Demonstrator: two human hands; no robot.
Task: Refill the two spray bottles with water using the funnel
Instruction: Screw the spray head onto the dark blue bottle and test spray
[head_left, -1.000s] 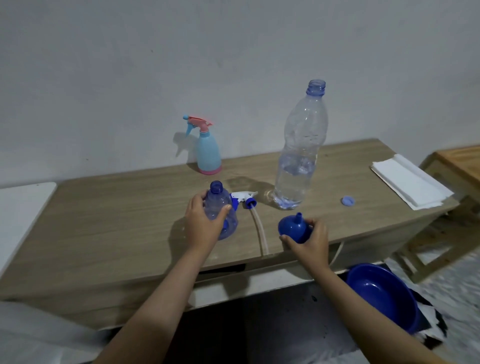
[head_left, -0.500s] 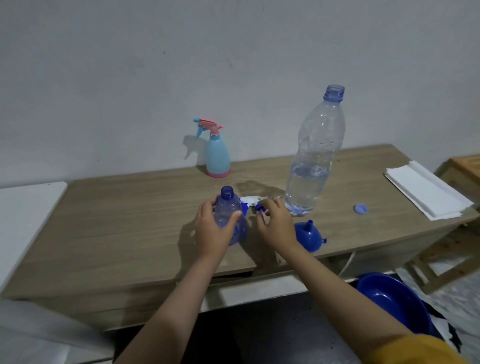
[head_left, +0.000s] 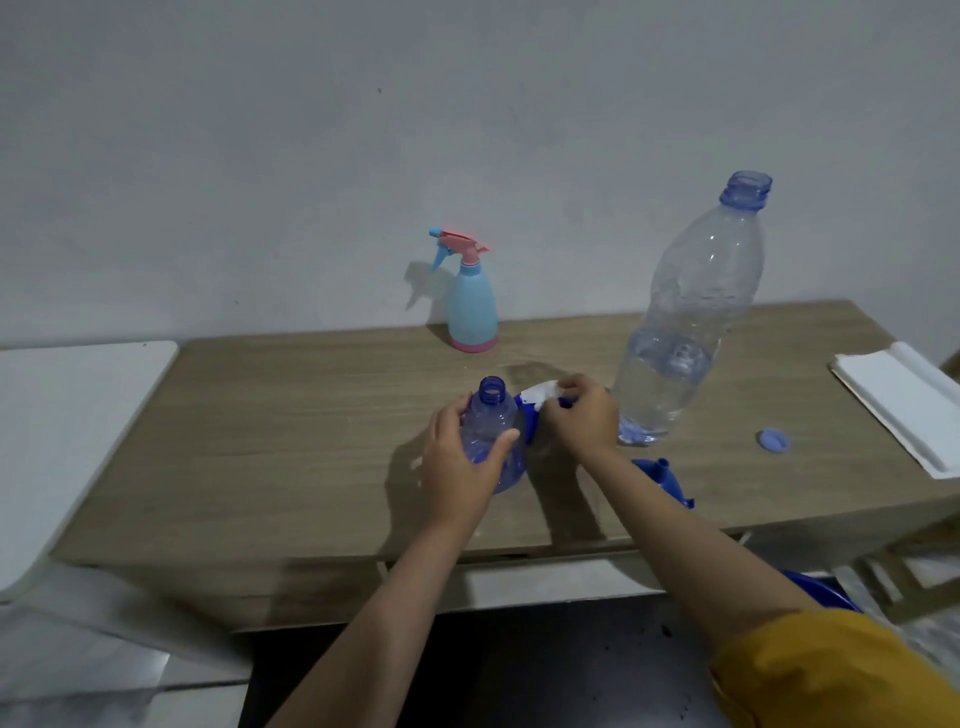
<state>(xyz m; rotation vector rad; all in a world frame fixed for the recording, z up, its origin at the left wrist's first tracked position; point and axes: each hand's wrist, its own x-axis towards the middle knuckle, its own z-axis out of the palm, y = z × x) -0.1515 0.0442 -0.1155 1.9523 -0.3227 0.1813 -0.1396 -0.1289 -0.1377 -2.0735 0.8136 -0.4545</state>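
Note:
My left hand (head_left: 460, 462) grips a small clear blue spray bottle (head_left: 488, 421) standing upright with its neck open. Just right of it, my right hand (head_left: 576, 415) closes on the white and blue spray head (head_left: 537, 397) lying on the wooden table (head_left: 291, 441). The blue funnel (head_left: 667, 480) rests spout-up on the table behind my right forearm, partly hidden. A tall clear water bottle (head_left: 685, 332), uncapped and about one third full, stands to the right. A light blue spray bottle (head_left: 471, 306) with a pink trigger stands at the back by the wall.
A small blue cap (head_left: 774, 440) lies right of the water bottle. A stack of white paper towels (head_left: 904, 405) sits at the table's right end. A blue basin (head_left: 826, 592) is below the table's front edge. A white surface (head_left: 67, 415) adjoins the table's left side.
My right hand let go of the funnel, which now rests on the table, and moved left to the spray head. My left hand has stayed on the small blue bottle.

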